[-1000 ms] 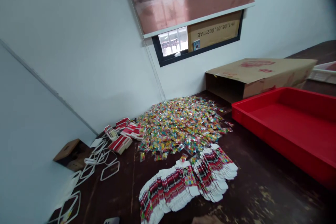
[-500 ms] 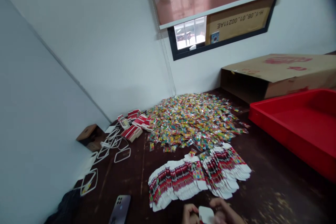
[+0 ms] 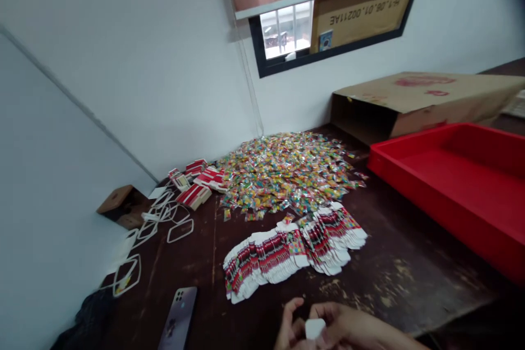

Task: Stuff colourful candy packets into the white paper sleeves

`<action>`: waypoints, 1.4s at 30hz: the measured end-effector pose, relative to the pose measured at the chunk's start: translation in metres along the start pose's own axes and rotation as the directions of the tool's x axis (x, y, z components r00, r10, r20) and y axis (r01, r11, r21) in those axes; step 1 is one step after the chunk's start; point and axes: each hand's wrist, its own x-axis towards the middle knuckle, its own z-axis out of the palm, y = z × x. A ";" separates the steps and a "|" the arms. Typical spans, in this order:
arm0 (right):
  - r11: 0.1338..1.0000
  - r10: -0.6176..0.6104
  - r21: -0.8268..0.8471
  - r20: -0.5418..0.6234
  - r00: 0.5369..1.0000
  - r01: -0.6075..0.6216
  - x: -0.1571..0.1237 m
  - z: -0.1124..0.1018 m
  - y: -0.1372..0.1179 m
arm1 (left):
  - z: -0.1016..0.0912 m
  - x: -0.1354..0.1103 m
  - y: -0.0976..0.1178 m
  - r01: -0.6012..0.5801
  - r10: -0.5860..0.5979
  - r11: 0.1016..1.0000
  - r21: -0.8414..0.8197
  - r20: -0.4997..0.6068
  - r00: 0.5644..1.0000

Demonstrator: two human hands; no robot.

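At the bottom edge my right hand (image 3: 338, 321) is closed on a small printed carton, of which only the white end flap (image 3: 315, 328) shows. My left hand (image 3: 288, 328) curls around the carton from the other side, with its index finger raised; the lower part of this hand is cut off by the frame. Just beyond the hands lie overlapping rows of flat red-and-white cartons (image 3: 266, 262), fanned out on the dark table (image 3: 254, 320). Behind these rows spreads a big heap of small clear sachets (image 3: 287, 169) with colourful contents.
A phone (image 3: 179, 317) lies at the left front. White bands (image 3: 180, 231), bundled red-and-white cartons (image 3: 193, 196) and a brown wooden box (image 3: 123, 205) stand near the left wall. To the right are a red tray (image 3: 435, 186) and an open cardboard box (image 3: 426, 93).
The view has shifted, so the table's contents sit higher and further left. The right hand and forearm show more, and the fingers have moved around the carton, which both hands still hold.
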 end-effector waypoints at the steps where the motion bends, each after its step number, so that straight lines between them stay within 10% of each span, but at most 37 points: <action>1: 1.000 0.009 0.010 0.011 1.000 -0.009 -0.002 0.001 -0.004 | 0.002 0.003 -0.003 0.043 -0.041 0.996 -0.075 0.029 0.999; 9: 0.997 0.026 -0.073 0.088 0.996 -0.019 -0.007 -0.004 -0.009 | 0.029 -0.006 0.004 0.251 -0.198 0.919 -0.304 0.194 0.961; 22: 0.856 -0.229 -0.470 0.025 0.973 0.214 -0.016 0.011 -0.006 | 0.003 -0.016 -0.003 0.276 -0.172 0.904 -0.325 0.313 0.934; 25: 0.655 -0.398 -0.647 0.142 0.906 0.389 -0.021 0.010 -0.007 | -0.003 -0.020 -0.006 0.246 -0.163 0.916 -0.317 0.266 0.950; 29: 0.159 -0.496 -0.848 0.375 0.783 0.506 -0.034 0.010 -0.002 | -0.002 -0.022 -0.013 0.210 -0.158 0.923 -0.323 0.181 0.971; 33: 0.008 -0.452 -0.857 0.457 0.766 0.516 -0.034 0.004 -0.009 | 0.001 -0.019 -0.013 0.234 -0.200 0.947 -0.218 0.165 0.966; 37: 0.007 -0.610 -0.959 0.219 0.762 0.282 -0.015 -0.052 -0.067 | -0.003 -0.018 0.011 0.172 -0.177 0.982 0.075 0.066 0.982; 42: 0.160 -0.874 -0.969 -0.227 0.430 -0.185 -0.017 -0.180 -0.166 | -0.020 -0.028 0.070 0.072 -0.139 0.824 0.562 0.078 0.987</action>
